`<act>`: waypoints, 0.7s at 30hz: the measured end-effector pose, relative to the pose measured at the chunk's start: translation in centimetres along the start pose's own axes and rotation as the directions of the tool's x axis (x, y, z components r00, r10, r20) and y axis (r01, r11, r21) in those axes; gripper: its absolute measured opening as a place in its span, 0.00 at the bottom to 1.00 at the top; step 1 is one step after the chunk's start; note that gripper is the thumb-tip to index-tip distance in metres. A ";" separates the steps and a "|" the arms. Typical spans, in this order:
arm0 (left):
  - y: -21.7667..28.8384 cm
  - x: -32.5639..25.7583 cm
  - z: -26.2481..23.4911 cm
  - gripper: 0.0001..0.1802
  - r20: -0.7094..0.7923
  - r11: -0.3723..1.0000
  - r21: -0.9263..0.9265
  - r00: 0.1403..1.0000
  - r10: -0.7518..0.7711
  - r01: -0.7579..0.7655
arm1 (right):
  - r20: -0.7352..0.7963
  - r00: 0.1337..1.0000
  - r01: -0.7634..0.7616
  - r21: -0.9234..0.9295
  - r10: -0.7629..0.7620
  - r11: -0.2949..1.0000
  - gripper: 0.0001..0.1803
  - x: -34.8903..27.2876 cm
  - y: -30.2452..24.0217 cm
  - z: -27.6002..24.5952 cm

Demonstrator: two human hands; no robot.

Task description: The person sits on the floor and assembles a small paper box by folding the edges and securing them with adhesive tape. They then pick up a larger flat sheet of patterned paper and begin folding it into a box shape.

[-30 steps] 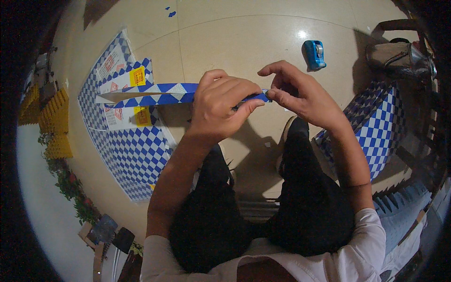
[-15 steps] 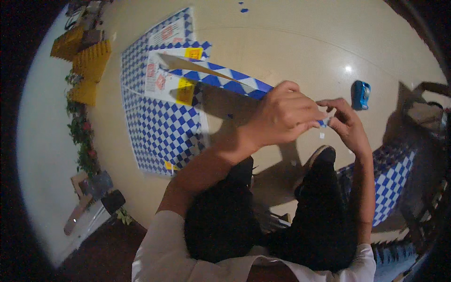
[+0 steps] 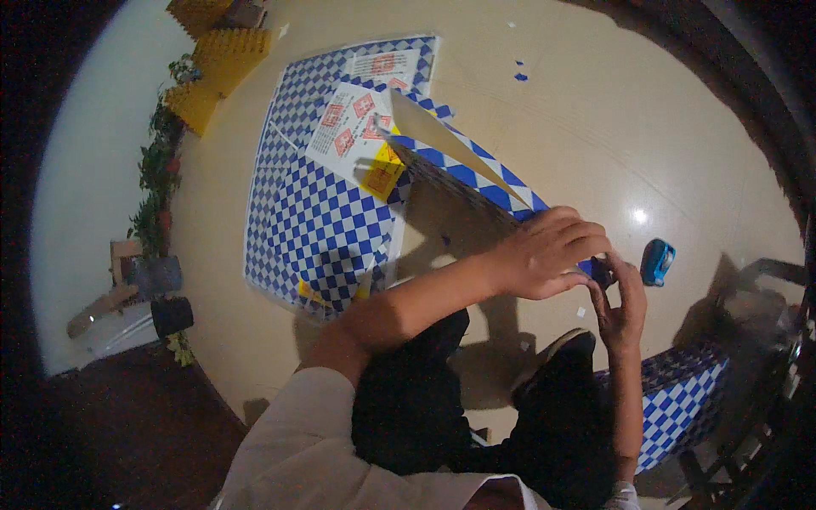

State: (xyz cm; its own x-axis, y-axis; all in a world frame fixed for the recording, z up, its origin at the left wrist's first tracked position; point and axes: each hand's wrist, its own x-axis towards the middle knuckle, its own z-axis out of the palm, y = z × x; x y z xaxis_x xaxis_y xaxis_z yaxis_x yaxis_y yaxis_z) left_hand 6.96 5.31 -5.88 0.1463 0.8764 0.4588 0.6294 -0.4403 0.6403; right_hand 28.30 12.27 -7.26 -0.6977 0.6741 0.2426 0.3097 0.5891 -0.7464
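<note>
Blue and white checks cover the bag [image 3: 455, 167], which, in the head view, slants away from the two hands with its far end gaping wide. The left hand [image 3: 548, 253] is closed on the bag by its near end. The right hand [image 3: 619, 302] has its thumb and finger bent round the very tip of the bag, but I cannot tell how hard they press. To do this part well, I think the left should hold the bag firm but not squash it, and the right should work gently, so the paper does not tear or wrinkle. It should help to line up the edges before pressing them flat.

The floor [image 3: 595, 127] under the bag is smooth, pale and a bit shiny. Left of the bag lie checked sheets [image 3: 331, 225]. Right of its near end sits the blue tape [image 3: 657, 262]. Well beyond the bag are blue bits [image 3: 520, 76]. Far left of the bag stand green plants [image 3: 151, 204] and yellow things [image 3: 234, 55]
</note>
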 end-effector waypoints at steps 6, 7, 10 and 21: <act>-5.1 -5.8 -8.7 0.24 -0.807 0.786 0.174 0.543 -0.231 0.594 | 0.039 0.999 -0.033 -0.080 0.036 0.996 0.26 -1.7 -1.9 -1.2; -6.3 -6.7 -10.4 0.21 -0.841 0.702 0.206 0.490 -0.229 0.681 | 0.037 0.996 -0.074 -0.072 0.077 0.995 0.25 -2.4 -1.8 -1.6; -9.3 -10.7 -13.0 0.24 -0.538 0.645 -0.371 0.412 -0.736 0.668 | 0.006 0.994 -0.105 -0.084 0.106 0.991 0.24 -3.6 -2.0 -2.5; -5.8 -14.7 -10.4 0.20 -0.100 0.603 -0.501 0.650 -0.753 0.621 | 0.072 0.955 -0.247 -0.345 0.288 0.906 0.27 -7.5 -2.8 -7.5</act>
State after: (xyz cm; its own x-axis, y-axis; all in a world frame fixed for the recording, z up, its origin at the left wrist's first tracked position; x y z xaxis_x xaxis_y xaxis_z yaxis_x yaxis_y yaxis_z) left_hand -6.81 -7.08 -9.94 -0.4548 0.8821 -0.1225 0.0883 0.1816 0.9794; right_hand 37.49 8.86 -2.33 -0.6237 0.7812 -0.0281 0.6754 0.5205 -0.5224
